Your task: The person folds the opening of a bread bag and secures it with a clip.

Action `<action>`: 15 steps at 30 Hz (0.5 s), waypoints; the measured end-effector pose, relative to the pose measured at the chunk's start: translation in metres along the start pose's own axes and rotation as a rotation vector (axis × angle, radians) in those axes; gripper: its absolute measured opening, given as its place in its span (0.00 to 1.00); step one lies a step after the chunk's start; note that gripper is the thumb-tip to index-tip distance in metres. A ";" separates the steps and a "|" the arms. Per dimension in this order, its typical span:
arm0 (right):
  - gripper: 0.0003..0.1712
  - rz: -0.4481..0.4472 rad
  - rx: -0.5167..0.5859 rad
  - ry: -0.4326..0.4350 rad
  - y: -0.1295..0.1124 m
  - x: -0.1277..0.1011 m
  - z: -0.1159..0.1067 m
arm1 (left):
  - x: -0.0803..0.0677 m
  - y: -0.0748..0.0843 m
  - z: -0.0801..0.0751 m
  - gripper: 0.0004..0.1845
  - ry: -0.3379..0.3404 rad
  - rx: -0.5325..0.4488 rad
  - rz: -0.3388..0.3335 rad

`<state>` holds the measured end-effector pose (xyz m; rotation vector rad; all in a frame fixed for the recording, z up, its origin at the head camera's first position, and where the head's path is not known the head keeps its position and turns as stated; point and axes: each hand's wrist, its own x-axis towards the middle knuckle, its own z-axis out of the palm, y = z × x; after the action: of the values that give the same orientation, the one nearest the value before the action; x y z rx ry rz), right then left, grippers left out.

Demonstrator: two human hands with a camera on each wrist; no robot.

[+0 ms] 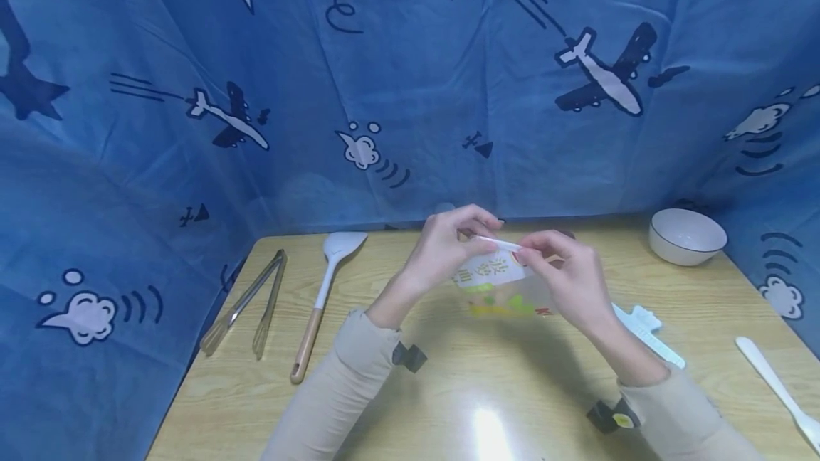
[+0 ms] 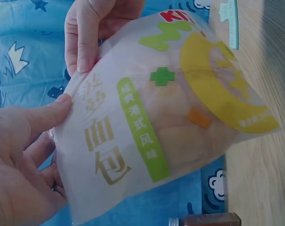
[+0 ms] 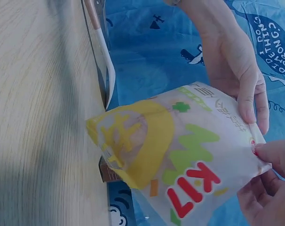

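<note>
Left hand (image 1: 450,244) and right hand (image 1: 574,276) each pinch top edge of printed bread bag (image 1: 496,272); bag hangs above wood-grain table (image 1: 442,404), between wooden-handled spatula (image 1: 318,301) and dark-rimmed white bowl (image 1: 677,250).

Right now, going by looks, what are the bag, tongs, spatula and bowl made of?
Bag: thin plastic film, frosted; creased, contents show through.
Tongs: probably stainless steel; metallic sheen.
Spatula: pale, smooth head, perhaps silicone or nylon; brown handle looks like wood.
Bowl: white, smooth, dark-rimmed; likely glazed ceramic, though plastic is possible.
</note>
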<state>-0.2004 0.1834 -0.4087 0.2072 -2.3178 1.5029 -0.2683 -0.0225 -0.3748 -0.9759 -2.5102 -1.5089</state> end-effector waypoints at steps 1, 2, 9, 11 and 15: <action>0.08 0.000 0.007 0.003 -0.001 0.000 0.001 | -0.001 0.000 0.000 0.14 0.006 0.008 0.000; 0.08 -0.001 0.011 0.006 -0.001 -0.001 0.001 | -0.001 -0.001 0.000 0.14 0.013 0.014 0.002; 0.07 0.043 0.038 0.018 -0.003 -0.003 0.004 | -0.007 -0.009 0.004 0.12 0.099 0.089 -0.033; 0.07 0.041 0.032 0.032 -0.003 -0.003 0.004 | -0.009 -0.012 0.006 0.11 0.127 0.087 -0.062; 0.05 0.000 0.020 0.063 -0.002 -0.002 0.006 | -0.011 -0.016 0.008 0.09 0.156 -0.007 -0.117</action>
<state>-0.1989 0.1771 -0.4100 0.1620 -2.2542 1.5116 -0.2655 -0.0261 -0.3952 -0.6927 -2.4926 -1.5585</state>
